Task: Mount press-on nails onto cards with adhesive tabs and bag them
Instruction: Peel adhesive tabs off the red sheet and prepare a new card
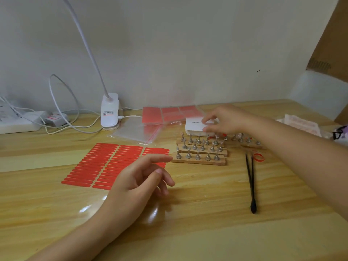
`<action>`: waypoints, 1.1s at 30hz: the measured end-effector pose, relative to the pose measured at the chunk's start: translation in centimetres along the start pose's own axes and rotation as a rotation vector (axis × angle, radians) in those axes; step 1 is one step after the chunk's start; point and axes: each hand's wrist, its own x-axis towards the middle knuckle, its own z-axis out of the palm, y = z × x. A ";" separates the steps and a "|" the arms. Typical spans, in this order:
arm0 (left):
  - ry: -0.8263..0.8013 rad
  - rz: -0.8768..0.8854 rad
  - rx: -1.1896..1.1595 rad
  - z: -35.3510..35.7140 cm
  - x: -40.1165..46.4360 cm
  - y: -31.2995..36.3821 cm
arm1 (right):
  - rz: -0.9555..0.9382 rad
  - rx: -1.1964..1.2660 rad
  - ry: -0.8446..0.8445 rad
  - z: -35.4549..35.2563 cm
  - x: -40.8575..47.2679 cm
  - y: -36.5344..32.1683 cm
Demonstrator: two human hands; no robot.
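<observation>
A sheet of red adhesive tabs lies flat on the wooden table at centre left. My left hand hovers over its right edge, fingers loosely spread and holding nothing. A stack of white cards sits behind several wooden strips that carry small metal nail stands. My right hand reaches over the stands and pinches the top card of the stack at its right end. Clear zip bags with red seals lie to the left of the cards. I cannot make out the nails themselves.
Black tweezers lie to the right of the strips, near a red rubber band. More red tab sheets sit at the back. A white clip lamp, cables and a power strip occupy the back left. Packaging lies at the far right.
</observation>
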 end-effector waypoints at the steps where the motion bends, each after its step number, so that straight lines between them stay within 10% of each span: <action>1: -0.002 -0.002 0.000 0.0 0.0 0.0 | -0.001 -0.008 -0.006 0.1 0.2 0.0; 33: -0.025 -0.029 -0.013 -0.1 0.0 0.3 | -0.145 -0.182 -0.141 -0.9 0.5 -0.1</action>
